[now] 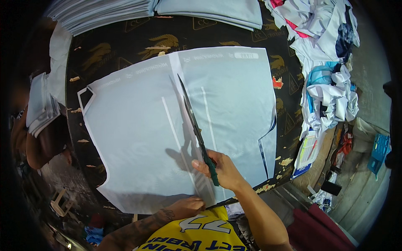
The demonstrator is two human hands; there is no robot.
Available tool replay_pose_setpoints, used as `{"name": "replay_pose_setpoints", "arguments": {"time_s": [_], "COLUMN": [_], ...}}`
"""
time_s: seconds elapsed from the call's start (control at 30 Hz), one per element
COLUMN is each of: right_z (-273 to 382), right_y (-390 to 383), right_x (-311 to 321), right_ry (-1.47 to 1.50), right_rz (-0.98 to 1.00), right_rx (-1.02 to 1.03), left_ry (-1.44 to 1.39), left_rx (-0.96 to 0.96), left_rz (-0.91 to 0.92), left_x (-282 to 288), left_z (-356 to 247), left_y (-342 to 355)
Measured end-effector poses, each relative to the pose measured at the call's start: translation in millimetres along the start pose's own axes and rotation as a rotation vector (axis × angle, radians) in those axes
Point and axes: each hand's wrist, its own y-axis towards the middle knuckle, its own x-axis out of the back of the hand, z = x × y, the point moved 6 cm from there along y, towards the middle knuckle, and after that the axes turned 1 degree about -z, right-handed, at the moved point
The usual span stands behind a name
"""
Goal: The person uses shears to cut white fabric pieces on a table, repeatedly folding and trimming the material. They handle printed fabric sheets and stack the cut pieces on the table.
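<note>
A large pale grey-blue printed sheet (134,138), probably fabric, lies on the dark patterned worktop (88,163), with white stripes down its middle. My right hand (220,169) is closed around the green handle of long dark scissors (194,125), whose blades lie over the middle of the sheet, pointing toward its far edge. My left hand (192,206) is closed at the sheet's near edge, below the scissors, pinching it; its fingertips are partly hidden.
Folded pale stacks (209,10) line the back. A heap of white and blue cloth (326,92) is at right. At left are another pale stack (42,104) and another person's bent arm (39,150). A white plastic chair (60,203) sits lower left.
</note>
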Motion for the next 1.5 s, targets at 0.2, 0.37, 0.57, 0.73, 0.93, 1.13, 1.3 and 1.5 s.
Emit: {"name": "replay_pose_setpoints", "arguments": {"time_s": [0.2,0.37,0.57,0.73,0.93,1.13,1.3,1.5], "right_z": [11,39,53,-32,-225,-324,-328,-262], "right_y": [24,45,57,-30,-150,-171,-175,-184], "right_x": [-6,6,13,75,185,216,230,150], "right_ry": [-0.021,-0.044,0.117,0.151,-0.531,-0.451,-0.370,-0.346], "right_rz": [-0.047,-0.077,0.022,-0.323,-1.097,-1.194,-1.255,-1.130], "right_rx": [0.032,0.058,0.146,0.365,0.110,0.052,0.246,0.602], "left_ry": [-0.024,-0.003,-0.073,0.915,1.173,1.193,0.977,0.945], "left_rx": [0.052,0.087,0.028,-0.165,0.196,0.389,0.258,0.063], "left_rz": [0.029,0.048,-0.302,-1.440,-1.117,-1.173,-1.792,-1.601], "left_x": [3,3,101,322,387,352,373,389], "left_z": [-2,-8,-77,-150,-167,-170,-143,-123], "left_y": [0,-1,-4,0,69,81,42,34]}}
